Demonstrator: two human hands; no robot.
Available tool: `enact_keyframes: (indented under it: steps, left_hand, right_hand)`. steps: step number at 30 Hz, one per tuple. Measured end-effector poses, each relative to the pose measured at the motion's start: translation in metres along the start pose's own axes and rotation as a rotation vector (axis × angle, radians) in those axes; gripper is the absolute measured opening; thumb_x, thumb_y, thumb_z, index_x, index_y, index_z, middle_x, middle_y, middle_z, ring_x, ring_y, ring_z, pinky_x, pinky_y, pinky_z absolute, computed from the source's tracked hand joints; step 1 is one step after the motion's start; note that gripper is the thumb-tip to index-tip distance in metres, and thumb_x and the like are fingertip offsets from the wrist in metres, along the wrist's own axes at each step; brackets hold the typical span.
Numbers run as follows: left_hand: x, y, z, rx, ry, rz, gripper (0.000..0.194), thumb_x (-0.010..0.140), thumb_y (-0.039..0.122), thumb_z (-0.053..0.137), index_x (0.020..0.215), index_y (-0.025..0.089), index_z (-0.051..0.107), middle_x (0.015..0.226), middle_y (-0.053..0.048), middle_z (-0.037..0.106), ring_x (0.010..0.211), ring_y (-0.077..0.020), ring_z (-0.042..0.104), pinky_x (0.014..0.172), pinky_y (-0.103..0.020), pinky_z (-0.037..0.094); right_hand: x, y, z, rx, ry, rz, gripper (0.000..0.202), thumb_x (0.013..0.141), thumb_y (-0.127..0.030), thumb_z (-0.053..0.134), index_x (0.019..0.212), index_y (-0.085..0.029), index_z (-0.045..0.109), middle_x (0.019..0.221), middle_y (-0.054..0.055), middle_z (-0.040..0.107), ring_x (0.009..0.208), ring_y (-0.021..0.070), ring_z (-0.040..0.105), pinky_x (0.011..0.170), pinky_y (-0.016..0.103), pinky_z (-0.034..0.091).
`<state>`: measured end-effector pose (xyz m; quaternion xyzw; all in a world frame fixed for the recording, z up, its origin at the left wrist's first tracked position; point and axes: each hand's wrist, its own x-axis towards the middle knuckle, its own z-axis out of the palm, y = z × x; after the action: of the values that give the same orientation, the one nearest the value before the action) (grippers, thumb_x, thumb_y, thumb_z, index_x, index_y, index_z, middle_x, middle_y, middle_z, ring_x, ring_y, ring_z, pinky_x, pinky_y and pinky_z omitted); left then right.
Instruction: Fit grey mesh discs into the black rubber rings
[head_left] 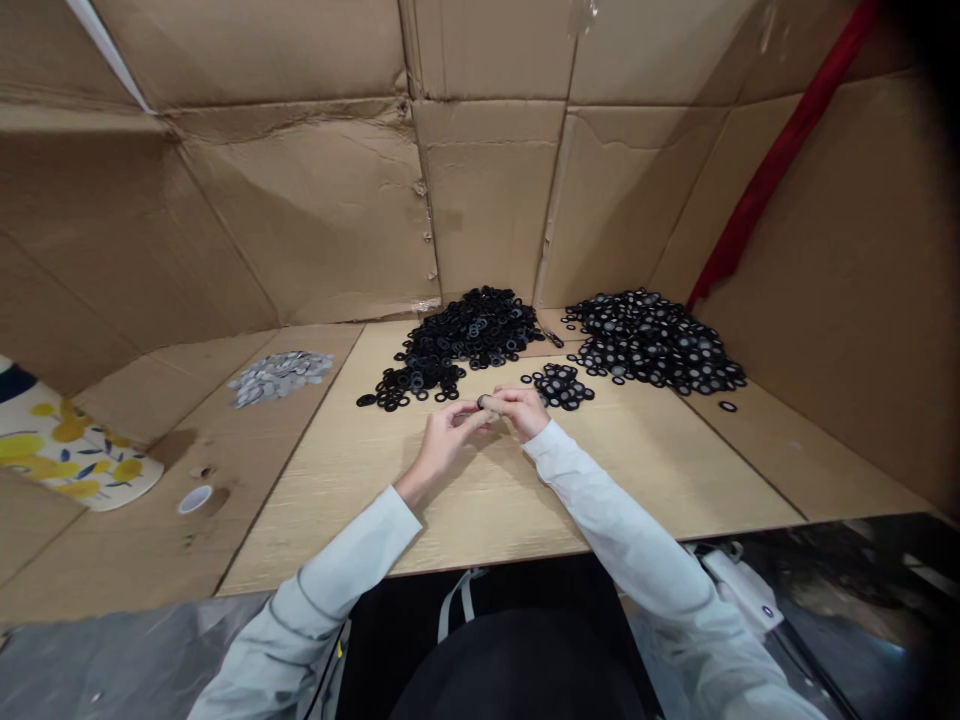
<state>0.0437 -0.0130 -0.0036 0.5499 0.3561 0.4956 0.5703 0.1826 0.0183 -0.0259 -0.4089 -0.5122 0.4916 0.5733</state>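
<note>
One black ring [483, 402] is pinched where the fingertips of the left hand [448, 430] and right hand [528, 411] meet, between the board's [322, 470] near and far edges. A slack pinch could drop it, perhaps into the small pile [564, 388] beside.

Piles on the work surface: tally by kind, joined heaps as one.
Grey discs: 1
Plain black rings: 1
Grey-centred black rings: 2 (large pile, small pile)
Total: 4 piles
</note>
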Motion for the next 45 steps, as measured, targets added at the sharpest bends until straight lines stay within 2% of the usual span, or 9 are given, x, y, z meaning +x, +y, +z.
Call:
enact_keyframes:
  steps: [6,11,17,21,25,31,35,40,45]
  left_hand:
    - [0.0,0.008,-0.007,0.22,-0.053,0.082,0.019,0.068,0.032,0.066,0.063,0.014,0.068,0.058,-0.004,0.062,0.054,-0.0123,0.053,0.054,-0.022,0.039]
    - [-0.003,0.005,-0.002,0.216,0.086,0.143,0.018,0.066,0.033,0.066,0.064,0.016,0.069,0.061,-0.003,0.062,0.055,-0.0127,0.052,0.054,-0.023,0.039]
    - [-0.002,0.008,0.001,0.155,0.132,0.145,0.018,0.066,0.033,0.067,0.065,0.016,0.07,0.061,-0.004,0.063,0.055,-0.0126,0.052,0.054,-0.025,0.04]
    - [0.0,0.005,-0.004,0.156,0.126,0.158,0.018,0.067,0.032,0.066,0.067,0.015,0.07,0.06,-0.005,0.062,0.056,-0.013,0.053,0.053,-0.025,0.04]
    - [0.001,0.003,-0.007,0.187,0.104,0.166,0.02,0.069,0.032,0.063,0.069,0.014,0.07,0.06,-0.004,0.062,0.056,-0.0128,0.053,0.054,-0.024,0.04]
    - [0.001,0.011,-0.012,0.291,0.048,0.153,0.017,0.068,0.029,0.064,0.071,0.015,0.072,0.069,-0.006,0.068,0.062,-0.0152,0.057,0.058,-0.026,0.043]
    - [0.005,0.016,-0.016,0.318,0.027,0.148,0.018,0.066,0.029,0.065,0.076,0.016,0.072,0.078,-0.007,0.07,0.071,-0.0183,0.061,0.066,-0.029,0.046]
    - [0.009,0.018,-0.019,0.279,-0.011,0.056,0.027,0.061,0.03,0.07,0.085,0.016,0.071,0.085,-0.009,0.07,0.073,-0.0199,0.063,0.069,-0.032,0.048]
    - [0.009,0.02,-0.019,0.267,0.016,0.044,0.024,0.057,0.024,0.072,0.079,0.015,0.072,0.086,-0.01,0.07,0.076,-0.0211,0.064,0.071,-0.032,0.049]
  right_hand:
    - [-0.001,0.003,0.004,0.139,0.011,0.132,0.025,0.039,-0.035,0.076,0.05,-0.016,0.065,0.069,0.003,0.054,0.065,0.013,0.046,0.058,0.028,0.035]
    - [-0.004,-0.009,0.008,-0.011,0.085,-0.047,0.029,0.043,-0.042,0.075,0.051,-0.017,0.063,0.077,0.004,0.048,0.08,0.0175,0.047,0.073,0.032,0.039]
    - [-0.006,-0.012,0.008,-0.171,0.145,-0.12,0.031,0.049,-0.045,0.072,0.057,-0.017,0.063,0.083,0.004,0.039,0.086,0.0189,0.044,0.067,0.029,0.041]
    - [-0.009,-0.011,0.006,-0.286,0.136,-0.171,0.029,0.054,-0.045,0.069,0.059,-0.017,0.063,0.084,0.004,0.035,0.084,0.0184,0.043,0.059,0.027,0.04]
    - [-0.013,-0.015,0.004,-0.465,0.126,-0.309,0.021,0.061,-0.039,0.068,0.064,-0.018,0.066,0.082,0.002,0.033,0.084,0.0182,0.042,0.067,0.031,0.043]
    - [-0.013,-0.017,0.0,-0.587,0.02,-0.444,0.014,0.067,-0.033,0.066,0.069,-0.019,0.068,0.079,0.001,0.031,0.082,0.0178,0.041,0.08,0.038,0.041]
    - [-0.013,-0.015,0.0,-0.624,0.019,-0.48,0.015,0.071,-0.032,0.062,0.072,-0.018,0.067,0.078,0.001,0.03,0.081,0.0178,0.042,0.08,0.037,0.042]
    - [-0.015,-0.013,0.003,-0.75,0.042,-0.534,0.012,0.074,-0.027,0.057,0.072,-0.018,0.065,0.081,0.003,0.033,0.082,0.0187,0.041,0.08,0.038,0.041]
    - [-0.019,-0.013,0.006,-0.892,0.025,-0.612,0.009,0.073,-0.019,0.056,0.073,-0.017,0.064,0.086,0.007,0.039,0.087,0.0219,0.04,0.081,0.041,0.039]
